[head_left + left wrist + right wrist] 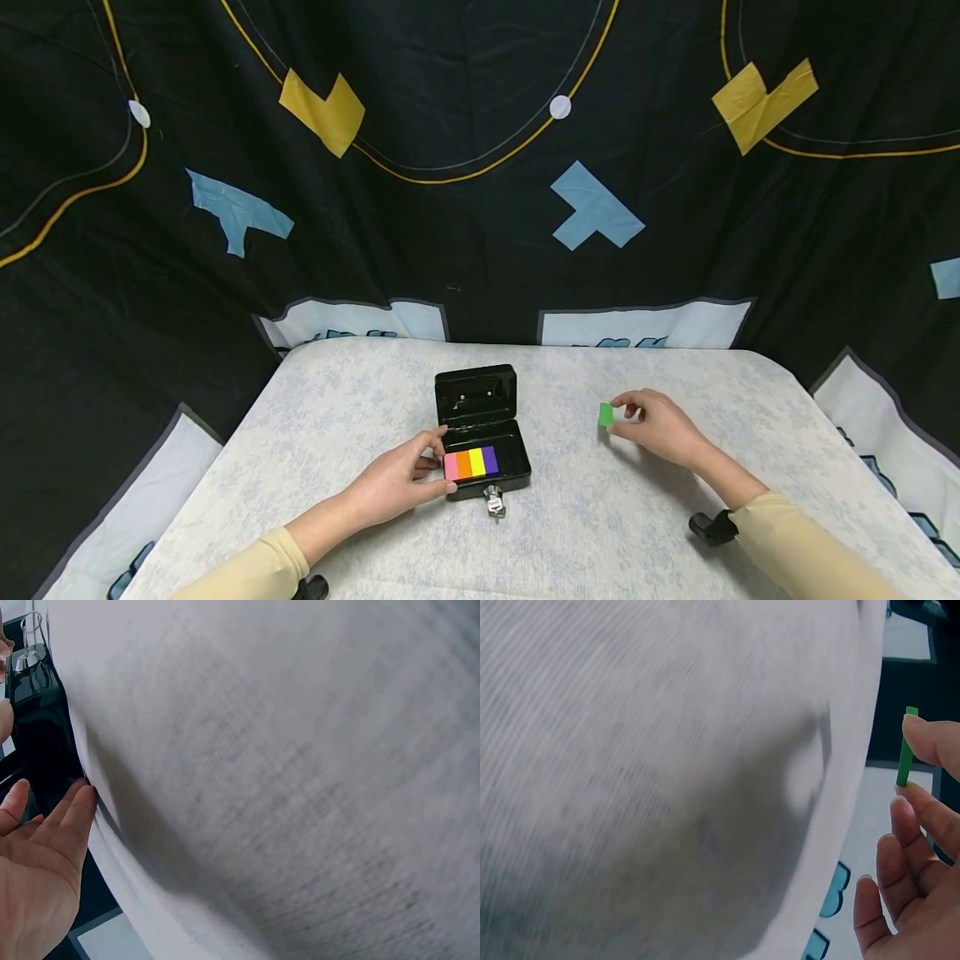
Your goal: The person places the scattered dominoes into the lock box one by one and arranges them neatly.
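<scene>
A small black metal cash box (513, 454) stands on the table with its lid (476, 396) raised. Inside, pink (451, 467), orange (464, 465), yellow (477, 462) and purple (490, 460) blocks lie side by side in a row. My left hand (397, 479) holds the box's left side, thumb by the front corner and index finger near the hinge. Off to the right, just above the table, my right hand (660, 427) pinches a thin green block (606, 414) between thumb and index finger. The right wrist view shows this block (906, 750) edge-on.
A silver latch (494, 502) hangs at the box's front. The pale patterned cloth (360, 375) covers the table. Behind it hangs a dark curtain (465, 250) with yellow and blue patches. Black wrist devices (712, 527) show at both sleeves.
</scene>
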A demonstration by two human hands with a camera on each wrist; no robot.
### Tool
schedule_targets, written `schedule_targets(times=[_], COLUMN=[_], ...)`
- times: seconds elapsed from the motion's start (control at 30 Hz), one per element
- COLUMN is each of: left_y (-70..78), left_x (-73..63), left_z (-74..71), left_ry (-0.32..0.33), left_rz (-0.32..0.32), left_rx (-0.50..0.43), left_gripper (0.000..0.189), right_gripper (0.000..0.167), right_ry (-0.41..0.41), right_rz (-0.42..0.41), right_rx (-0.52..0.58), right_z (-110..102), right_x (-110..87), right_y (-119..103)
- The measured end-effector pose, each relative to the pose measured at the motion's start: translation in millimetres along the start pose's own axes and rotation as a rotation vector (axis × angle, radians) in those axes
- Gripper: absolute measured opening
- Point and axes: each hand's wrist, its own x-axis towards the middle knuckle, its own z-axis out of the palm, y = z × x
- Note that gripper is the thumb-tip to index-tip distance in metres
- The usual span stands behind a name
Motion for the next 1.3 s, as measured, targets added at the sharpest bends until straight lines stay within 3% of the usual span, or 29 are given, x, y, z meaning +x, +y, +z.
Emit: schedule_targets(times=[1.3], left_y=[1.1], left_x=[0.0], left_z=[0.0], left_ry=[-0.002], left_rz=[-0.015], left_rx=[0.002], left_gripper=[0.043], right_gripper=[0.037], right_ry=[-0.059], right_rz=[-0.153], right_rx=[0.024], right_z=[33], right_x=[8.4], right_y=[-61])
